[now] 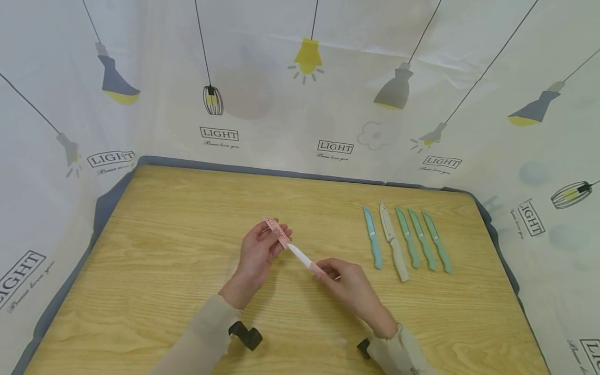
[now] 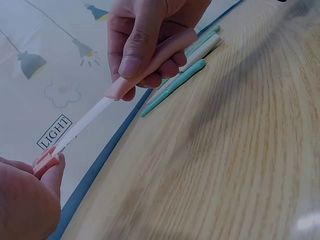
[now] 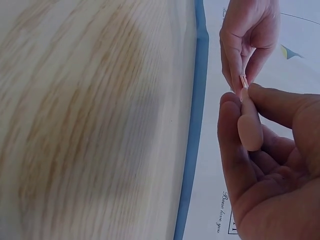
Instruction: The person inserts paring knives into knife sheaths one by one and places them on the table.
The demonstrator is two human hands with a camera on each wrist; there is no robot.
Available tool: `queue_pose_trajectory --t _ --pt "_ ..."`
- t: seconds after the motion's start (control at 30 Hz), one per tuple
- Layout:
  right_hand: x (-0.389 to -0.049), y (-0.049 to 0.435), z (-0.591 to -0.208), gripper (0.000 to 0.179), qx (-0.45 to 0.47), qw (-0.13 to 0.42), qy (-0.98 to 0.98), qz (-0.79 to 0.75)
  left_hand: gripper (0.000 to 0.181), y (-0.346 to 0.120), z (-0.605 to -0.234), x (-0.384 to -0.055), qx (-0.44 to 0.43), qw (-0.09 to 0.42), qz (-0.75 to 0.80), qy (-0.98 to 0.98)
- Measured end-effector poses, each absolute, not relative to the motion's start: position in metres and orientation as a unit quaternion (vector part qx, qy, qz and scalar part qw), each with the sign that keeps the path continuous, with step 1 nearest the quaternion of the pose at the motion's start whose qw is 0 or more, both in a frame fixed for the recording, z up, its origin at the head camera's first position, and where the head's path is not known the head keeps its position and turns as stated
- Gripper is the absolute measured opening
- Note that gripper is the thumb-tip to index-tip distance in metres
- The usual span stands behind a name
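My left hand (image 1: 257, 253) pinches a pink knife sheath (image 1: 277, 232) above the middle of the table. By its pink handle (image 2: 160, 60), my right hand (image 1: 349, 285) grips a knife with a white blade (image 1: 300, 255). The blade's tip end meets the mouth of the sheath, while most of the blade shows bare between the two hands. Seen from the right wrist, thumb and fingers close on the sides of the handle, whose rounded butt (image 3: 250, 133) faces the camera. How far the tip sits inside the sheath is hidden.
Right of the hands, several sheathed knives lie side by side on the wooden table (image 1: 178, 208): a blue knife (image 1: 372, 237), a larger cream knife (image 1: 394, 242) and green knives (image 1: 407, 238). A white curtain (image 1: 281, 120) printed with lamps stands behind the table's far edge.
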State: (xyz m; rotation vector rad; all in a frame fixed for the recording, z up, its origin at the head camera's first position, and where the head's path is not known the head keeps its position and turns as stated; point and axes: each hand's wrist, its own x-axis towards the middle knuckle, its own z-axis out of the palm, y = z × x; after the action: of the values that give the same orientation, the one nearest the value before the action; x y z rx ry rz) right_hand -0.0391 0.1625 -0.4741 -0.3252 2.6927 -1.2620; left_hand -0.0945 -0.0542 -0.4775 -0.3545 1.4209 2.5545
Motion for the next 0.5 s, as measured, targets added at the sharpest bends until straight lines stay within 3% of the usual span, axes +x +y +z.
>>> queue_pose_trajectory --t 0.5 --pt "-0.0364 0.1564 -0.4744 0.013 -0.095 0.052 0.905 -0.411 0.042 -0.0486 -0.4778 -0.0923 -0.104 0.089 0.866 0.481"
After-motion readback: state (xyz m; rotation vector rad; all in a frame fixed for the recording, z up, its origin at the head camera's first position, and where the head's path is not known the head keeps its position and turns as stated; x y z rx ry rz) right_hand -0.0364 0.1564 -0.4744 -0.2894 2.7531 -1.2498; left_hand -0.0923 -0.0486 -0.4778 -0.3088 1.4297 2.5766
